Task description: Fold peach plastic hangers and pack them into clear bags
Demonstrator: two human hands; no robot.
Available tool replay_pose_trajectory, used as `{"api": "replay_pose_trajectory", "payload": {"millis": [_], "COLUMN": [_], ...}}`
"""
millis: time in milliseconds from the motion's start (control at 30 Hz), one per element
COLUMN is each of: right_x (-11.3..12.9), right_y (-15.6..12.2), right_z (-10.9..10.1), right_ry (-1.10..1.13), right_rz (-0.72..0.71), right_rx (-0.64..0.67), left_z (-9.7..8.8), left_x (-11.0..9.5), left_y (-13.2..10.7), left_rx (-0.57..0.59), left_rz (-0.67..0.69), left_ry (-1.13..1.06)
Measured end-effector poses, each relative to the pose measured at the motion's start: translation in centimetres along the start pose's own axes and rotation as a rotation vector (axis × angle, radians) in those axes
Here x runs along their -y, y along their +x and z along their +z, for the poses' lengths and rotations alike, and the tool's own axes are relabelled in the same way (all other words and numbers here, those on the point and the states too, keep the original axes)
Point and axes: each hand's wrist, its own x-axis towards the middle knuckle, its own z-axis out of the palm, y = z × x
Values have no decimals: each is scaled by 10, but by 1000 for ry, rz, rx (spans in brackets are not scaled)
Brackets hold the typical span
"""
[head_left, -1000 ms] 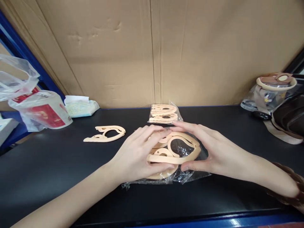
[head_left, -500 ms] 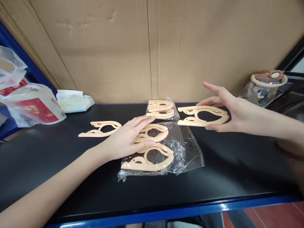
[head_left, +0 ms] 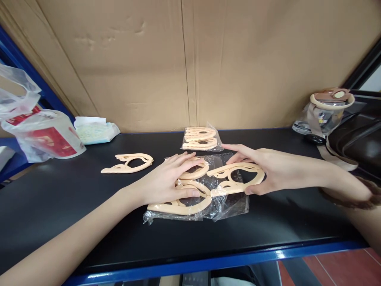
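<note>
My right hand (head_left: 256, 169) grips a cream folded travel hanger (head_left: 251, 184) by its rounded end, thumb at the near edge and fingers at the far edge. The hanger's other end is over the clear plastic bag (head_left: 230, 208), close to two more folded hangers (head_left: 190, 208) there. My left hand (head_left: 169, 178) lies flat with fingers stretched over those two, covering part of them. To its left, a single folded hanger (head_left: 127, 163) rests on the black tabletop. Farther back is another clear bag with several folded hangers (head_left: 201, 139).
At the left stand a white-and-red tub (head_left: 50, 135) in a plastic carrier bag and a pack of tissues (head_left: 97, 131). A clear bottle (head_left: 329, 113) with a strap stands at the back right, beside a black bag (head_left: 364, 127). A cardboard wall (head_left: 133, 67) closes the back.
My right hand has brought its hanger left and nearer, over the open part of the front bag. My left hand stays on the bagged hangers, with only a slight shift.
</note>
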Motion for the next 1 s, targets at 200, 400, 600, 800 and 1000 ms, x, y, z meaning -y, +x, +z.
{"api": "replay_pose_trajectory", "payload": {"millis": [200, 400, 600, 800, 1000], "right_x": [1, 11, 16, 22, 16], "right_y": [0, 10, 14, 14, 15], "right_z": [0, 18, 28, 30, 29], "right_ry": [79, 93, 57, 66, 130], "right_rz": [-30, -67, -88, -43, -141], "right_rx": [-30, 7, -59, -108, -138], "left_z": [-1, 1, -2, -3, -4], "left_x": [-5, -4, -4, -4, -5], "left_y": [2, 1, 2, 2, 3], "left_rx": [30, 12, 32, 44, 47], "left_rz": [29, -10, -33, -34, -40], "left_ry": [8, 13, 4, 6, -6]}}
